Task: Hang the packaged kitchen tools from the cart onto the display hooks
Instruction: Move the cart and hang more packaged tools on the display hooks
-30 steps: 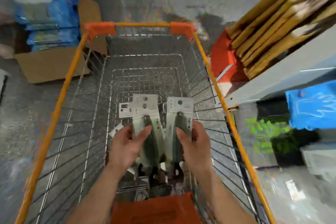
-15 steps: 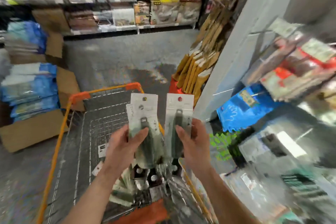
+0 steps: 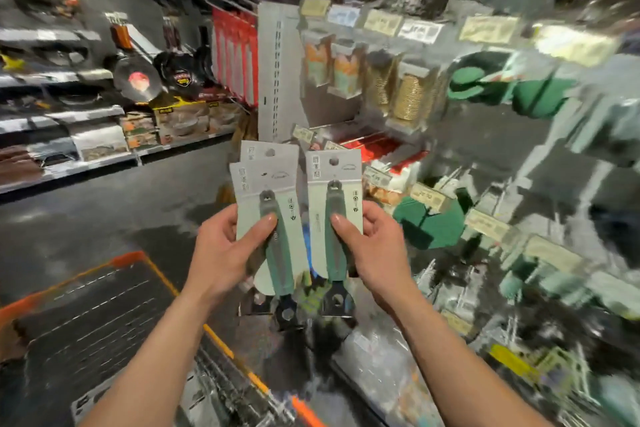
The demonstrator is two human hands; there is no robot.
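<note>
Pinching two stacked cards (image 3: 266, 184), the left hand (image 3: 225, 253) holds them upright. Right hand (image 3: 372, 250) grips one card (image 3: 334, 191) beside them, above the cart (image 3: 114, 288), facing the hooks (image 3: 450, 135).

Seemingly crowded display hooks (image 3: 381, 42) right; open aisle (image 3: 104, 218) left.
</note>
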